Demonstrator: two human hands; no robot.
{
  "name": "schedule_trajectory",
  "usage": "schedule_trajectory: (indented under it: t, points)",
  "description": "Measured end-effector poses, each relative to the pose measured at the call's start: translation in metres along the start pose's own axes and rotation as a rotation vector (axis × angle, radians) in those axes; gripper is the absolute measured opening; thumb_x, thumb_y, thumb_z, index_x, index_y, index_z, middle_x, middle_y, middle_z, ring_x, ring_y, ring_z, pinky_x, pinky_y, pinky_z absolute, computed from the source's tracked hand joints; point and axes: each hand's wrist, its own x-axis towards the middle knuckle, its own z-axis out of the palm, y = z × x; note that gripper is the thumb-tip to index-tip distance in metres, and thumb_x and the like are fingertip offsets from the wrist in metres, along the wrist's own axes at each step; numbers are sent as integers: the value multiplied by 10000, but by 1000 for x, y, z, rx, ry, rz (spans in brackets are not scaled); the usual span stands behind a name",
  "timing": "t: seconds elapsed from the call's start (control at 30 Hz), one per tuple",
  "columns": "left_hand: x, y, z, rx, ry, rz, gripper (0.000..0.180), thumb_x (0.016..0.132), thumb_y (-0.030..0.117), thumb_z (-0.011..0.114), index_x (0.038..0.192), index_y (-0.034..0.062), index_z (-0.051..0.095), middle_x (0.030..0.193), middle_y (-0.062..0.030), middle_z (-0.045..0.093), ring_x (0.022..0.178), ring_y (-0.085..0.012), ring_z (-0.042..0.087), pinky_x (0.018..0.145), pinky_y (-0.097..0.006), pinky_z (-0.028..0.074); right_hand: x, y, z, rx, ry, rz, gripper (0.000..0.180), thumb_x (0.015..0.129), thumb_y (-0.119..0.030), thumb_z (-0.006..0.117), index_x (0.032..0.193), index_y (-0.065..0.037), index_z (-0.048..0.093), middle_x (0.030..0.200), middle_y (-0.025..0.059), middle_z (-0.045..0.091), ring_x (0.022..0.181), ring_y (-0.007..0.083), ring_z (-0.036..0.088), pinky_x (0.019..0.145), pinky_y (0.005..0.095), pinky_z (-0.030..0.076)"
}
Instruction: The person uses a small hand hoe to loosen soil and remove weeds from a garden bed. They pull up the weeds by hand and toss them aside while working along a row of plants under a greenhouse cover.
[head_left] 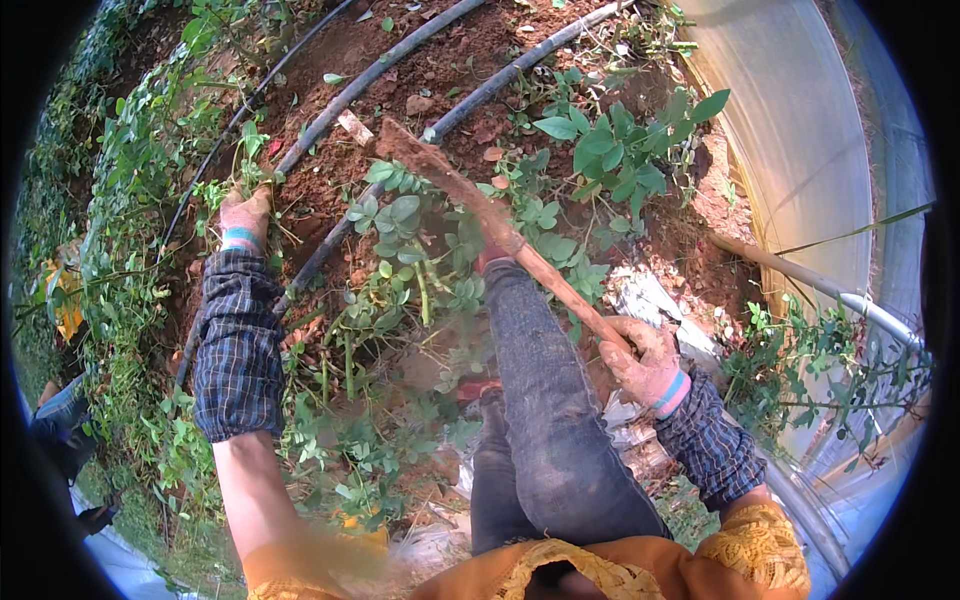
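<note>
Red soil bed (420,60): right hand (645,362) gripping muddy hoe (480,200), left hand (245,212) among weeds (400,240).

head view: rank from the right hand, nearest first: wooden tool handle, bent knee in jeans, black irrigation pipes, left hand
1. Wooden tool handle: gripped in the right hand.
2. Bent knee in jeans: just left of that hand.
3. Black irrigation pipes: up on the soil beyond.
4. Left hand: far left, among the weeds.
</note>
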Motion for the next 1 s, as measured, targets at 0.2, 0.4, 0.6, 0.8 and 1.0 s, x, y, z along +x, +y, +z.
schedule_trajectory:
  t: [0.2, 0.4, 0.6, 0.8, 1.0]
  points:
    - [-32, 171, 76, 8, -466, 327, 285, 874, 139, 655, 1140, 46, 609, 935, 11, 652, 824, -88, 562, 745, -243, 472, -57, 68, 11, 651, 204, 351, 436, 897, -365, 597, 1107, 17, 594, 661, 43, 596, 436, 70, 456, 389, 213, 351]
    - [-62, 236, 179, 835, -1042, 589, 703, 778, 420, 683, 1385, 164, 438, 1136, -163, 630, 1071, -313, 592, 928, -379, 464, -40, 57, 18, 633, 265, 324, 369, 901, -317, 611, 1096, -4, 605, 658, 2, 557, 418, 68, 424, 395, 214, 338]
    - [-56, 218, 222, 960, -1107, 684, 638, 760, 396, 695, 1325, 170, 505, 1082, -120, 655, 1007, -307, 614, 868, -417, 481, -26, 66, 24, 750, 227, 346, 377, 902, -342, 584, 1043, 7, 608, 625, 7, 540, 410, 75, 429, 382, 221, 334]
    - [-49, 201, 226, 792, -995, 634, 537, 781, 350, 666, 1263, 139, 560, 1071, -157, 646, 1001, -332, 608, 856, -438, 481, -21, 83, 34, 683, 234, 327, 402, 889, -396, 614, 978, -4, 603, 628, -2, 527, 460, 69, 442, 412, 216, 341]
    - [-27, 215, 220, 474, -740, 335, 402, 911, 235, 609, 1241, 17, 538, 819, -59, 600, 730, -120, 562, 649, -289, 472, -26, 83, 35, 666, 277, 335, 353, 886, -359, 634, 972, -17, 630, 620, -38, 500, 493, 44, 425, 436, 213, 332]
